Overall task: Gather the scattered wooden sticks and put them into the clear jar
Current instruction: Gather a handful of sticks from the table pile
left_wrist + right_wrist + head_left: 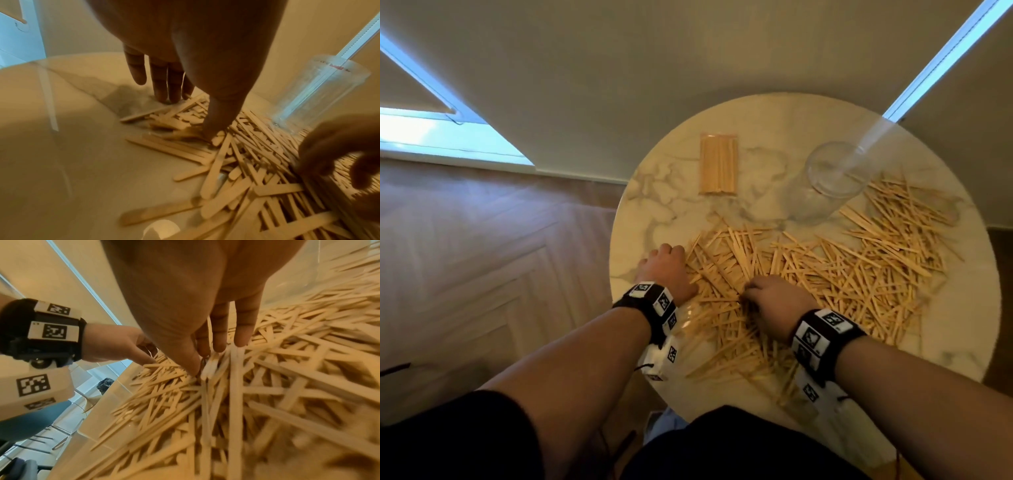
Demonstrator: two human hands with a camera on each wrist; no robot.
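Many flat wooden sticks [825, 274] lie scattered over the near and right parts of the round marble table [774, 116]. The clear jar [832, 178] stands upright behind them at the back right, with nothing visible inside it. My left hand [671, 253] is at the pile's left edge. Its straight fingers [164, 91] touch the tabletop and its thumb [213, 129] presses on sticks. My right hand [751, 287] is down in the middle of the pile. Its thumb [191, 363] and fingers [220, 340] pinch a few raised sticks [213, 361].
A neat rectangular bundle of sticks [718, 168] lies at the back of the table, left of the jar. The table's near edge is by my lap. A wooden floor [482, 257] is on the left, and a wall [688, 51] rises behind the table.
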